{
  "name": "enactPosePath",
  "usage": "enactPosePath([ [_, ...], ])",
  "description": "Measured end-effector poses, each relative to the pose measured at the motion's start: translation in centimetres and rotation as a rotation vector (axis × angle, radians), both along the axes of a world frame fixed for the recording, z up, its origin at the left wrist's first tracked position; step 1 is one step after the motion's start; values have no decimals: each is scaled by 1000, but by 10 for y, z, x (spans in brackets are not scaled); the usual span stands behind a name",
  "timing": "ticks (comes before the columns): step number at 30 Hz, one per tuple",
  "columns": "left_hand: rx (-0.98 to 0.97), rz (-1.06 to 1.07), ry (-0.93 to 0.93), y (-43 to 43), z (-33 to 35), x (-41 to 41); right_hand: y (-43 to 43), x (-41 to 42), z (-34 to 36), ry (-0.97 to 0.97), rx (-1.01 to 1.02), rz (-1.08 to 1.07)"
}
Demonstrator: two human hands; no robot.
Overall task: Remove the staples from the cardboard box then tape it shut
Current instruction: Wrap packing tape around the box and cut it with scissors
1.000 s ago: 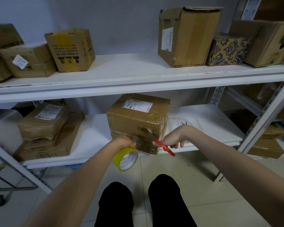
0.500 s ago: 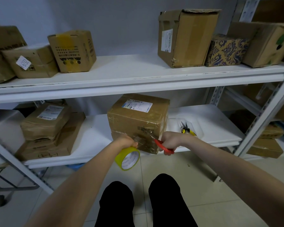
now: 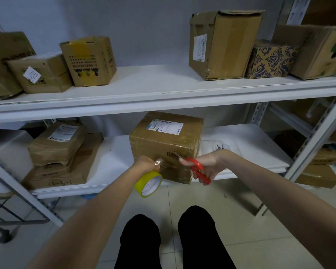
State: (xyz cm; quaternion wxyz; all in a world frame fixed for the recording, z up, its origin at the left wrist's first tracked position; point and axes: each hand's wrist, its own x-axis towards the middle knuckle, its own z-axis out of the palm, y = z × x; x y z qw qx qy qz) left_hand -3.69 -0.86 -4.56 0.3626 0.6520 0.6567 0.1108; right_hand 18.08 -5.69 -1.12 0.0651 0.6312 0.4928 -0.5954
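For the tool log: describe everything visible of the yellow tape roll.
The tape roll is a ring with a yellow outer band and a white core bearing faint, unreadable print. It hangs tilted below the left hand, which grips its upper edge, open centre facing the camera. It is in front of the lower shelf, by the lower left of the cardboard box. A clear shiny strip leads from the hand toward the box front; whether the roll touches the box is unclear.

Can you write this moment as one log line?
left hand: holds yellow tape roll | right hand: holds red scissors | cardboard box: on lower shelf
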Motion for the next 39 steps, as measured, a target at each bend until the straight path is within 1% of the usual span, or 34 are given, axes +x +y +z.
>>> enactPosePath([
  [2,10,2,-24,1,0,-2,1,4,5,72,-61,-13],
  [4,43,4,-44,0,0,-4,1,4,4,81,-104,11],
  [5,68,4,-51,-1,0,-5,-1,3,0,38,-122,39],
  [8,164,0,-60,-2,4,-5,-8,-2,-21,-212,-115,134],
  [9,201,-5,-55,-2,6,-4,-10,-3,-25,-242,-92,143],
  [11,252,-13,-35,-1,9,-2,-12,-4,-19,-222,-26,170],
  [14,258,6,-10,1,15,2,-10,6,18,-167,138,246],
  [16,239,32,4,3,16,2,-6,14,48,-119,291,224],
  [17,227,39,7,3,16,2,-3,18,57,-119,375,181],
  [18,215,40,8,3,16,2,1,20,63,-168,476,130],
  [21,175,30,-5,0,15,4,10,11,59,-556,788,47],
  [22,171,23,-12,-1,14,4,14,5,55,-649,866,23],
  [23,170,18,-20,-1,13,5,18,0,51,-701,921,-2],
  [25,162,7,-40,-3,12,6,28,-9,46,-730,982,-42],
  [27,154,-4,-47,-4,11,6,38,-15,43,-711,1060,-59],
  [30,146,-5,-60,-3,9,6,41,-25,31,-695,1317,-86],
  [31,143,-3,-62,-3,9,6,38,-29,26,-696,1408,-38],
  [33,132,6,-61,-2,7,5,28,-37,9,-757,1515,213],
  [35,125,13,-53,-2,4,4,22,-40,-11,-919,1493,431],
  [37,119,10,-57,-3,1,4,23,-38,-23,-1029,1468,465],
  [39,112,10,-57,-3,-1,2,24,-37,-27,-1069,1501,474],
])
